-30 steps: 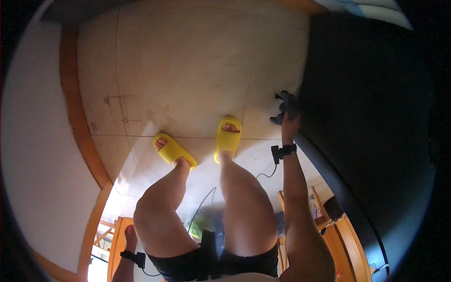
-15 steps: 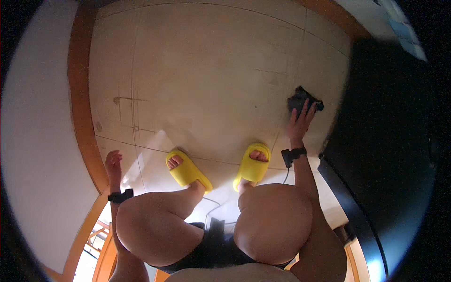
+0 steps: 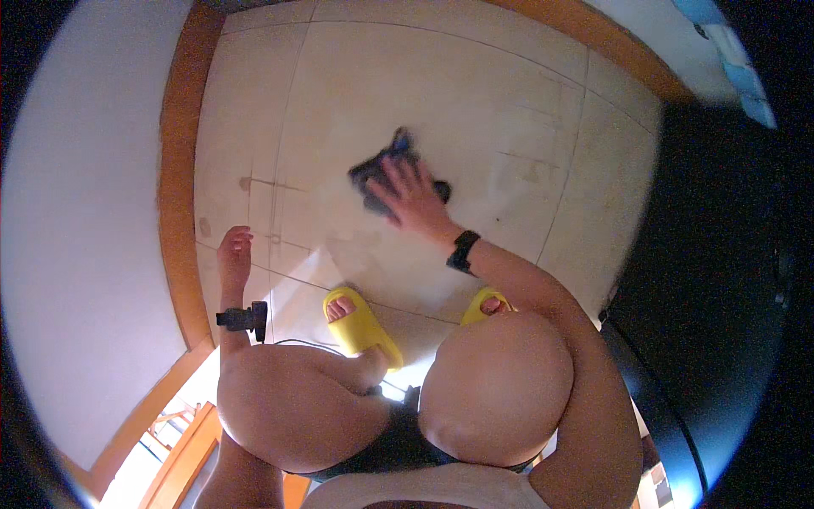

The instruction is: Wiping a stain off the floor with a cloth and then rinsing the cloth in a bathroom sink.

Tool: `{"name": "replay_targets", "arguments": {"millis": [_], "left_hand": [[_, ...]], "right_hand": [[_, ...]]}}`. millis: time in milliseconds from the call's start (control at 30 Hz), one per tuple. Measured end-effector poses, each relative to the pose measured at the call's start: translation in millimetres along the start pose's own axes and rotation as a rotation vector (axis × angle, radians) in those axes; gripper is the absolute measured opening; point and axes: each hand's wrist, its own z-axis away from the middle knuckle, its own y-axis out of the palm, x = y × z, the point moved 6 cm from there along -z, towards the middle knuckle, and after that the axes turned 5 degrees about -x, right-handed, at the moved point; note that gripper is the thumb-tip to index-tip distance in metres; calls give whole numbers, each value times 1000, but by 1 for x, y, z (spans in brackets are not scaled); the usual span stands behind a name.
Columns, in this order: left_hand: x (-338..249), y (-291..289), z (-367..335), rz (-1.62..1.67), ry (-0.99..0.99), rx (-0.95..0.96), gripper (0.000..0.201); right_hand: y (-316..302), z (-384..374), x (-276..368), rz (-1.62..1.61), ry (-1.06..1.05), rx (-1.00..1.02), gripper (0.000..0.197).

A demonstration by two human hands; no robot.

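A dark cloth (image 3: 379,188) lies bunched on the tiled floor in front of me, slightly blurred by motion. My right hand (image 3: 411,193) rests flat on top of it with fingers spread, pressing it to the tiles. At the left, my left hand (image 3: 236,252) hangs in front of my left knee, its fingers loosely curled and nothing seen in them. Black straps with small devices circle both wrists, the right wristband (image 3: 463,252) and the left wristband (image 3: 243,319).
Yellow slippers (image 3: 360,327) are on my feet, just in front of my bent knees. A white wall with a brown skirting board (image 3: 178,170) runs along the left. A large black panel (image 3: 712,254) stands at the right. Thin dark marks (image 3: 275,185) show on the tiles.
My right hand has swept the dark cloth from the right side of the floor leftward to the middle. The left hand has shifted a little up and right in view.
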Motion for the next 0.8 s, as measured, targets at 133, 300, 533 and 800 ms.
{"name": "replay_targets", "arguments": {"millis": [133,300,533,800], "left_hand": [[0,7,2,111,125,40,21],[-23,6,3,-143,55,43,16],[-30,6,4,-152,146,-19,13],[-44,28,-2,-59,153,48,17]], "right_hand": [[18,27,56,-167,-279,191,65],[-11,63,25,-153,-137,199,67],[-93,136,-153,459,535,-269,72],[-117,163,-267,602,729,-486,68]]}}
